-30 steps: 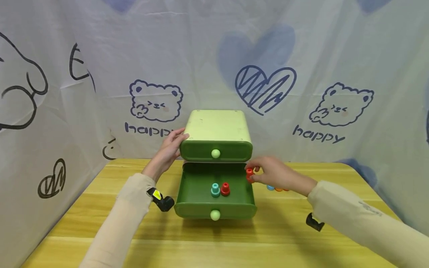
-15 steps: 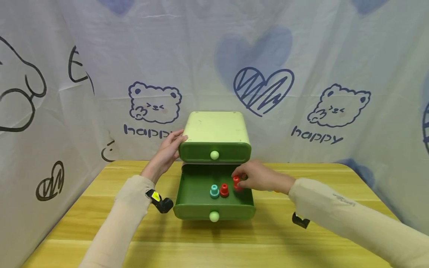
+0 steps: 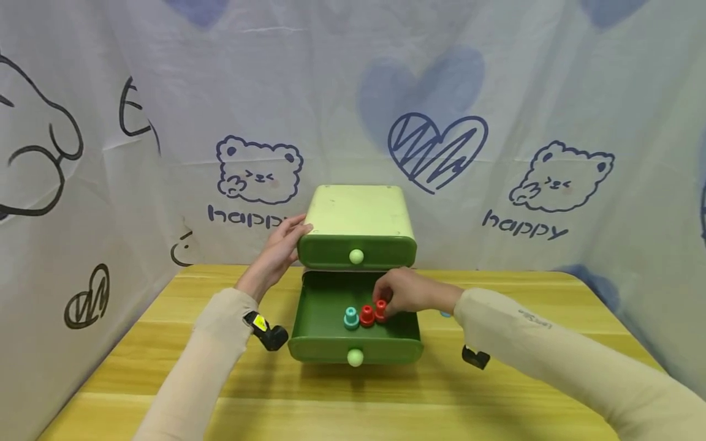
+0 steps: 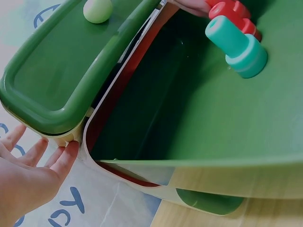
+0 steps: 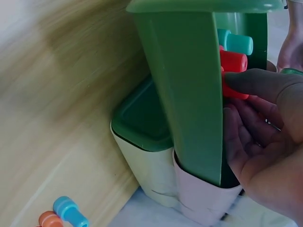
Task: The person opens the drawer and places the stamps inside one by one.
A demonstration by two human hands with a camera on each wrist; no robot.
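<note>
A small light-green cabinet [image 3: 358, 211] stands on the table, and the dark green drawer [image 3: 325, 300] under its top drawer is pulled out. Upright inside it stand a teal stepped peg [image 3: 351, 318] and a red peg [image 3: 367, 315], side by side. My right hand [image 3: 408, 291] reaches in over the drawer's right side and pinches another red peg [image 3: 380, 310] beside that one; whether it bears on the drawer floor cannot be told. At the cabinet's upper left side rests my left hand [image 3: 278, 248], its fingers extended along the edge [image 4: 40, 163].
In the right wrist view, a blue peg [image 5: 71, 211] and an orange peg [image 5: 50, 219] lie on the wooden table [image 5: 71, 118], right of the cabinet. A closed lower drawer [image 5: 144, 116] sits beneath the pulled-out one. A printed cloth [image 3: 342, 73] hangs behind.
My right hand has carried the red peg leftward from the drawer's right edge, down to the side of the other red peg. The left hand stays on the cabinet.
</note>
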